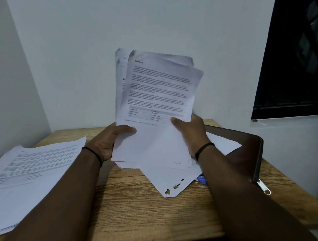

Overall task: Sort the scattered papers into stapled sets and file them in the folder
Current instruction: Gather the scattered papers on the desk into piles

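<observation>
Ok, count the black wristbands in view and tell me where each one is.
2. One black wristband circles the left wrist, just behind the hand holding the papers; the other wristband circles the right wrist.

Both forearms are bare, each wrist ringed by a thin black band (93,152), possibly elastic.

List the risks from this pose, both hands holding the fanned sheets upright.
1. The held sheets are fanned and uneven, gripped only at the bottom by the left hand and right hand; one could slip out or end up in the wrong set.
2. The stack at the table's left edge seems to overhang; the left forearm could nudge it off.
</observation>
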